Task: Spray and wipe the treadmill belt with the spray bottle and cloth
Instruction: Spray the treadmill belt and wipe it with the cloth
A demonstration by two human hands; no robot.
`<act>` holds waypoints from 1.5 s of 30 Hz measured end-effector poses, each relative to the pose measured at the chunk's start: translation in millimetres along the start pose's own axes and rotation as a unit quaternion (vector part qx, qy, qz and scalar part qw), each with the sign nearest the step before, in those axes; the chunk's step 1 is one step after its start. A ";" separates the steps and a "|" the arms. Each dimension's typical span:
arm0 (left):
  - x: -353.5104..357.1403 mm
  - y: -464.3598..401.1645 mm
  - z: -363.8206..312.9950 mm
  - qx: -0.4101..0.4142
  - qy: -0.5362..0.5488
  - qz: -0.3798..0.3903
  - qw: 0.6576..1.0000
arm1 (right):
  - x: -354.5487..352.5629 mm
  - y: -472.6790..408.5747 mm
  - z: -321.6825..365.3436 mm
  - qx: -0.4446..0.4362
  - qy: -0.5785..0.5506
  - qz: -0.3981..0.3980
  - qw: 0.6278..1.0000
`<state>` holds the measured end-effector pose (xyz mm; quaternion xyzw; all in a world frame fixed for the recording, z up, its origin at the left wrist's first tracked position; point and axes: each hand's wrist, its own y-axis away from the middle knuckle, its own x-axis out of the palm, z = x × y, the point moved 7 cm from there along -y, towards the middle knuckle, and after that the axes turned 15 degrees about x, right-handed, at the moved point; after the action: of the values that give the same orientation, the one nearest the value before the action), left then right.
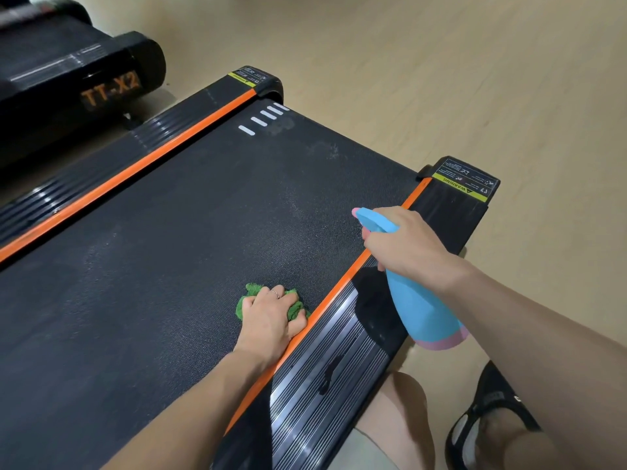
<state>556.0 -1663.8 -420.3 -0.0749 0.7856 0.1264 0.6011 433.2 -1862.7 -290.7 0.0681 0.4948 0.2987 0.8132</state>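
1. The treadmill belt (176,232) is black and textured and runs diagonally across the view. Fine pale speckling shows on its surface ahead of the hands.
2. The green cloth (294,305) lies bunched on the belt, just beside the orange strip (334,293) along the near edge.
3. The left hand (269,317) grasps the cloth from above, fingers curled over it and pressing it onto the belt. A ring shows on one finger.
4. The blue spray bottle (417,310) is held in the air above the ribbed side rail (325,361), tilted, its pink-banded base toward the person and its nozzle pointing over the belt.
5. The right hand (403,247) grips the bottle at its neck, fingers wrapped round the trigger head. Whether the trigger is squeezed cannot be told.
6. Five short white dashes (263,118) mark the belt near its far end.
7. Black end caps with yellow warning labels (466,183) sit at both far corners of the deck.
8. A second black machine lettered "TT-X2" (110,91) stands on the pale floor (441,79) at upper left, apart from the treadmill.
9. A knee and a foot in a black sandal (488,418) show at lower right, beside the deck.
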 end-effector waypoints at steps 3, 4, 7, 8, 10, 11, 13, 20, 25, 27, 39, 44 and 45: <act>-0.8 0.0 -1.1 -0.001 -0.002 0.005 1.000 | 2.4 0.0 -3.6 0.002 0.008 0.007 1.000; -0.7 0.0 -1.1 -0.002 -0.002 0.006 1.000 | 0.7 -1.0 -4.2 0.006 0.008 0.002 1.000; -0.4 0.6 -0.1 -0.002 0.000 0.000 1.000 | -6.7 -5.3 -4.7 0.026 -0.014 -0.012 0.999; 0.3 0.7 0.1 -0.003 -0.001 0.000 1.000 | -8.3 -6.5 -5.3 0.031 -0.020 -0.014 0.999; 1.9 0.3 0.9 -0.005 -0.004 0.002 1.000 | -9.0 -8.1 -7.9 0.032 -0.016 -0.012 0.999; 2.1 0.2 1.2 -0.006 -0.002 -0.001 1.000 | -8.5 -8.2 -9.6 0.033 -0.009 -0.008 0.999; 2.0 -0.2 1.7 -0.005 0.000 -0.007 1.000 | -9.3 -8.7 -12.6 0.037 0.005 -0.006 0.999; 1.4 -0.1 1.0 -0.004 0.008 -0.019 1.000 | -20.6 -14.7 -23.4 0.067 -0.024 -0.025 0.997; 1.6 -0.6 0.2 -0.007 0.010 -0.016 1.000 | -27.3 -19.8 -36.6 0.093 -0.010 -0.031 0.995; 2.4 -0.5 0.9 -0.008 0.003 -0.013 1.000 | -34.7 -21.6 -39.6 0.108 -0.031 -0.035 0.993; 3.6 -0.3 1.9 -0.010 0.020 -0.050 0.999 | -48.7 -36.2 -54.8 0.146 -0.065 -0.066 0.985; 3.8 -2.2 1.7 -0.014 0.006 -0.046 0.999 | -43.9 -43.4 -59.5 0.125 -0.052 -0.070 0.988; 3.4 -2.8 1.0 -0.016 0.004 -0.047 0.999 | -45.6 -44.6 -60.8 0.124 -0.048 -0.074 0.988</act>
<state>556.8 -1666.1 -424.1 -0.1219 0.7815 0.1101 0.6019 385.3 -1935.4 -304.4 0.1459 0.4922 0.1701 0.8411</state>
